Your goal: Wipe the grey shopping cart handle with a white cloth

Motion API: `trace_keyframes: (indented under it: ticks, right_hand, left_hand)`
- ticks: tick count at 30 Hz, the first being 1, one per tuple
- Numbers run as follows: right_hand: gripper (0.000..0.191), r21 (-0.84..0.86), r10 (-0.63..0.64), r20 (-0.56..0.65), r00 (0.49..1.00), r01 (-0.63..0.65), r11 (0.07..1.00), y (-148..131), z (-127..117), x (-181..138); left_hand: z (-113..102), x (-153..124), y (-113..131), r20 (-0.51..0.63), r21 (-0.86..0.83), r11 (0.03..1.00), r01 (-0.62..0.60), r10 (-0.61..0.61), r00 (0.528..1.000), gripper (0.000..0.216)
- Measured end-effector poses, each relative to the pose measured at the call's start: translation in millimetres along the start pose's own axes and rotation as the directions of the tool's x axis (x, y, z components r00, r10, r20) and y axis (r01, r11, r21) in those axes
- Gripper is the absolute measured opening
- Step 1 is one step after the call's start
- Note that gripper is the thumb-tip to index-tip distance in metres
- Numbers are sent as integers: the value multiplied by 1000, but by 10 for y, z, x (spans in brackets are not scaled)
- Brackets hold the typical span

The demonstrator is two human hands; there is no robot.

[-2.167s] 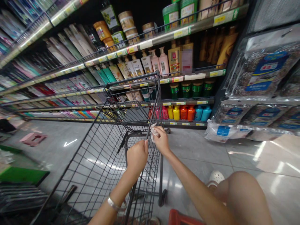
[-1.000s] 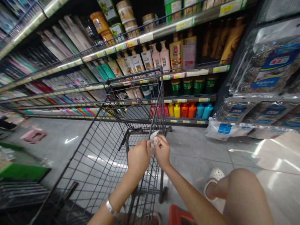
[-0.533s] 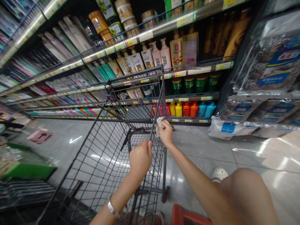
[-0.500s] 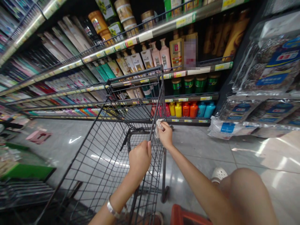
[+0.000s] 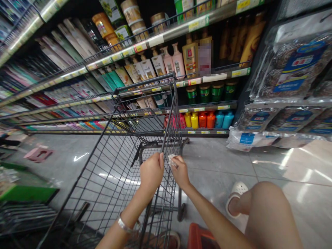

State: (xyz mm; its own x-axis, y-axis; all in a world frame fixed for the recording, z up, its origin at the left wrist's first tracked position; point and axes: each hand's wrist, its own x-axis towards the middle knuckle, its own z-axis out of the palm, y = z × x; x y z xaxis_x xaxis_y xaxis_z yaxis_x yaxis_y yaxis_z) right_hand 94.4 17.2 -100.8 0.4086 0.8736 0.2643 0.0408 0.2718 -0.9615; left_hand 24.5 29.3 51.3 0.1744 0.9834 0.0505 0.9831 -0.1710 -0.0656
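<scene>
A black wire shopping cart [image 5: 103, 162] stands in front of me, its handle end toward the shelves. My left hand [image 5: 151, 172] is closed around the top rail of the cart's near side. Just right of it, my right hand [image 5: 181, 172] pinches a crumpled whitish cloth [image 5: 171, 159] against the outside of the wire side, a little below the rail. The fingertips are partly hidden by the cloth, and I cannot tell whether it is cloth or tissue.
Shelves of bottles [image 5: 147, 67] and jars run behind the cart. Bagged steel scourers [image 5: 298, 69] hang at the right. A pink stool [image 5: 38, 154] and a green box [image 5: 28, 193] are on the left. An orange-red plastic thing [image 5: 198, 237] sits by my legs.
My right hand has moved down along the cart's side with the crumpled cloth, closer to the left hand. The left hand keeps its grip on the rail. The view has shifted slightly.
</scene>
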Motion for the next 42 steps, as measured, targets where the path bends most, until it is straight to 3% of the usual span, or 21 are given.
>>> trace_keyframes:
  ticks: [4,8,12,15,20,30,36,42]
  right_hand:
    - [22,-36,132,-1,991,-132,991,162,-100,-150]
    - [16,-59,197,-120,973,-205,977,121,-176,94]
    - [34,37,157,-276,948,-153,988,-176,-91,541]
    - [29,53,63,-233,970,-52,997,-401,87,663]
    - [26,57,13,-247,969,1,998,-481,263,439]
    - [31,17,27,-149,988,-25,1000,-15,195,-219]
    - [48,-13,48,-125,991,-50,999,6,181,-218]
    - [44,-15,17,-85,996,-18,1000,-15,124,-219]
  left_hand:
    - [-2,-2,3,-3,2,1000,-1,1,1000,38]
    - [-9,0,11,5,5,1000,5,-5,1000,39]
    - [-15,4,25,10,12,1000,4,-4,1000,39]
    - [-13,9,33,11,7,1000,2,-2,1000,39]
    - [-5,19,37,14,-1,1000,-3,3,1000,39]
    - [-40,6,66,79,62,998,-18,13,997,36]
    - [-61,63,121,170,177,978,-111,81,982,20]
    - [-54,138,-3,201,-16,990,-139,139,970,19]
